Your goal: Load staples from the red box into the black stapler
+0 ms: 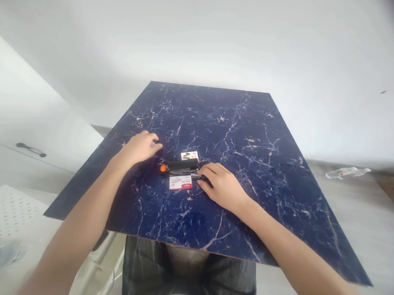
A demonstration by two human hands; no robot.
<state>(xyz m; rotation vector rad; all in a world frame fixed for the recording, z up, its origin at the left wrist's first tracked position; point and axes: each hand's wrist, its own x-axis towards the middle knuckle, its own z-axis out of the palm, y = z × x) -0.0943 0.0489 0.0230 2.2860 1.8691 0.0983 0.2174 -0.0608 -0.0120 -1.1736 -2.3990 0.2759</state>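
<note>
A black stapler (183, 165) with an orange end (163, 168) lies crosswise near the middle of the dark blue marbled table (224, 127). Behind it is a small white and red box (190, 155), partly covered; a second white and red box (181, 182) lies just in front. My right hand (223, 186) rests at the stapler's right end, its fingers and thumb closed around a black-handled tool with a short silver blade, seemingly scissors (206, 180). My left hand (140, 146) lies on the table left of the stapler, fingers loosely bent and apart, holding nothing.
A white wall (216, 38) stands behind the table. A white cabinet with a dark handle (31, 149) is at the left, above a perforated white surface (8, 212). On the floor at the right lies a clear plastic bottle or wrapper (347, 173). My legs are under the front edge.
</note>
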